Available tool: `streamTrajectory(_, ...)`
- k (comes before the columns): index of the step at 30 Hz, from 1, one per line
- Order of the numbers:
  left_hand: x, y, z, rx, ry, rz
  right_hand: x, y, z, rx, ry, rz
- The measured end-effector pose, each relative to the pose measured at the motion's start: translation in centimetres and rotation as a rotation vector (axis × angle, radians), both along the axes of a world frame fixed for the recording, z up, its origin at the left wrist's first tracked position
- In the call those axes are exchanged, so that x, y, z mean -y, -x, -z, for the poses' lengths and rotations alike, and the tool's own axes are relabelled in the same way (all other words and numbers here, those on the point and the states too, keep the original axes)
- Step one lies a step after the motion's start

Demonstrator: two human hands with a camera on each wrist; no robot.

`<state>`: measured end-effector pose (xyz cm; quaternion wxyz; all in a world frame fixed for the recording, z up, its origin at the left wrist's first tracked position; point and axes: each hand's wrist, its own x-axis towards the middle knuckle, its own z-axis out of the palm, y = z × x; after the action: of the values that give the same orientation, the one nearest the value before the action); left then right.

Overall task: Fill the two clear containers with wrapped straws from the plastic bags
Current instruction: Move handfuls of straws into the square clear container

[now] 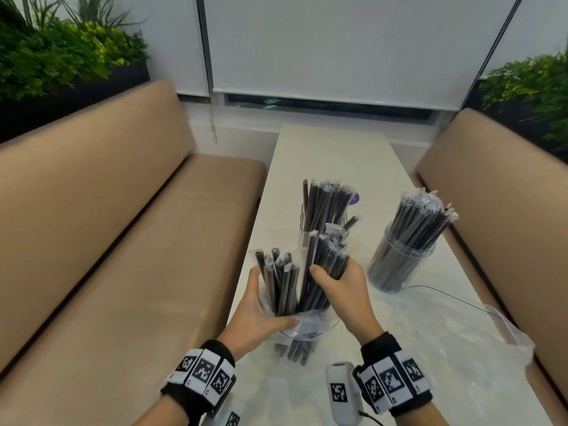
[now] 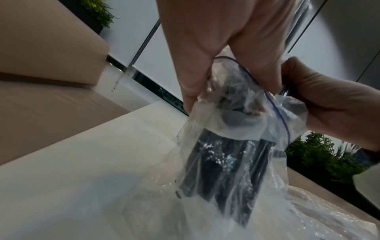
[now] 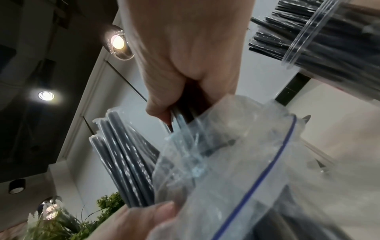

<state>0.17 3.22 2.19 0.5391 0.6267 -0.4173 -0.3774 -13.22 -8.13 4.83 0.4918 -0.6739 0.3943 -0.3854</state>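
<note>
A clear plastic bag (image 1: 302,325) of black wrapped straws stands upright on the white table (image 1: 332,155) near the front. My left hand (image 1: 261,312) grips the bag (image 2: 226,129) near its blue-lined mouth. My right hand (image 1: 336,281) grips a bundle of straws (image 1: 325,259) that stick out of the bag (image 3: 236,170). More straws (image 1: 281,281) stand loose in the bag beside that bundle. Farther back, one clear container (image 1: 322,219) holds many straws. Another clear container (image 1: 399,262), at the right, is packed full of them.
A flat plastic bag (image 1: 455,333) lies on the table at the right front. Tan bench seats (image 1: 123,241) flank the table on both sides. Planters with green plants (image 1: 61,50) stand behind the backrests. A white blind (image 1: 338,47) covers the window ahead.
</note>
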Motion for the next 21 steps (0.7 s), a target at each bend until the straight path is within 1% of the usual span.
streamTrajectory(9,-0.7,-0.4,0.0,-0.046,-0.035,0.013,1.2,0.6,-2.2,0.144,-0.045,0.034)
streamTrajectory(13,-1.0,-0.5,-0.6,-0.072,-0.082,0.023,1.2,0.5,-2.9,0.217,-0.094,0.027)
streamTrajectory(17,-1.0,-1.1,-0.6,-0.066,-0.184,0.072,1.2,0.3,-2.6,0.253,-0.24,-0.012)
streamTrajectory(21,-0.9,-0.9,-0.7,-0.067,-0.244,0.114,0.7,0.0,-2.4,0.245,-0.365,-0.136)
